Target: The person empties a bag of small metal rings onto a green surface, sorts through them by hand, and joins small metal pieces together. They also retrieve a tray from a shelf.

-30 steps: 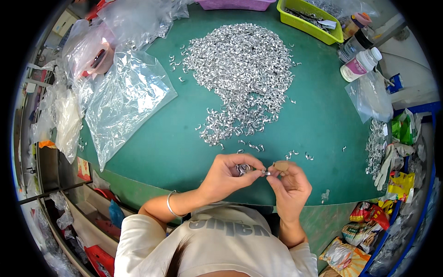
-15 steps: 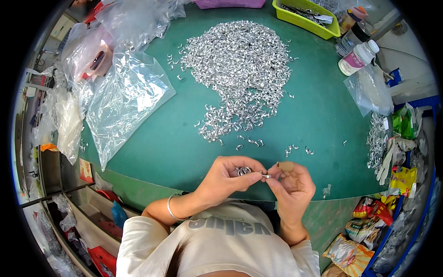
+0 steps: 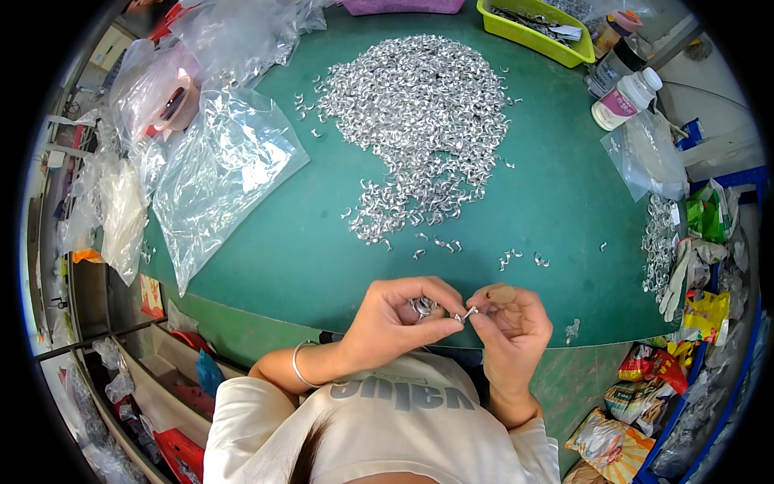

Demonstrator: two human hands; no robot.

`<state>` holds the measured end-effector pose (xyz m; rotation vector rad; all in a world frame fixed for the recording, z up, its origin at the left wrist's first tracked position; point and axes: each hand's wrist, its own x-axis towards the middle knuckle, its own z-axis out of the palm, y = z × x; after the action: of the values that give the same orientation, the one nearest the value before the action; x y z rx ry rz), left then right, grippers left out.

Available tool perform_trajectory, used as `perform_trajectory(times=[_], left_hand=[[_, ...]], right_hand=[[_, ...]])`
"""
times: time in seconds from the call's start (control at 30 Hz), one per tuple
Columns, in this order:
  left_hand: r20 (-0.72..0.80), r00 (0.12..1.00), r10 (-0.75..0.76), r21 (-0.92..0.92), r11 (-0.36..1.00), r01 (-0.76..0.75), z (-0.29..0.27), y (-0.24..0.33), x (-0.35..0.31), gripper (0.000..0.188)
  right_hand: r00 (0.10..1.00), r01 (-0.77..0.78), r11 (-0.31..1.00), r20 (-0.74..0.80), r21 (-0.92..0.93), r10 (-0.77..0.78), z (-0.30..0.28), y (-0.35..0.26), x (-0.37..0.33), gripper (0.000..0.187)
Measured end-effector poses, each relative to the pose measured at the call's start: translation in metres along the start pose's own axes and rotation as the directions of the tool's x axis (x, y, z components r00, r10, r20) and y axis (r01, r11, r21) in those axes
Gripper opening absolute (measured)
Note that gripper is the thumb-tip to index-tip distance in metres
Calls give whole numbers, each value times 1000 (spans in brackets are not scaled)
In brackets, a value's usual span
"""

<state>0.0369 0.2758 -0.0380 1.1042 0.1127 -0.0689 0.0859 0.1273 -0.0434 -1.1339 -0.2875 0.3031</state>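
Note:
Close to the table's near edge, my left hand (image 3: 395, 317) curls around several small curved silver metal pieces (image 3: 422, 306) in its palm. Its thumb and index fingertip pinch together at a small metal piece (image 3: 458, 318). Just to the right, my right hand (image 3: 518, 331) holds another small metal piece (image 3: 472, 311) between thumb and index finger, a tan patch covering one of its fingers. The two hands are almost touching. Beyond them, a large heap of the same silver pieces (image 3: 415, 121) spreads over the green table (image 3: 274, 250). A few loose pieces (image 3: 443, 244) lie between heap and hands.
Clear plastic bags (image 3: 230, 173) cover the left side. A yellow-green basket (image 3: 536, 31) and a purple one (image 3: 403, 6) stand at the far edge. At the right are a white bottle (image 3: 627, 100), another batch of metal pieces (image 3: 659, 242) and a glove (image 3: 676, 282).
The fingertips have drawn slightly apart, and the small piece in my right fingers now tilts upward. The heap has not changed.

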Motion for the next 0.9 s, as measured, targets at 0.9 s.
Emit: perform_trajectory(times=[0.9], left_hand=[[7, 994, 106, 46, 993, -106, -2, 0, -4, 18]], right_hand=[[996, 59, 998, 58, 27, -61, 2, -1, -2, 26]])
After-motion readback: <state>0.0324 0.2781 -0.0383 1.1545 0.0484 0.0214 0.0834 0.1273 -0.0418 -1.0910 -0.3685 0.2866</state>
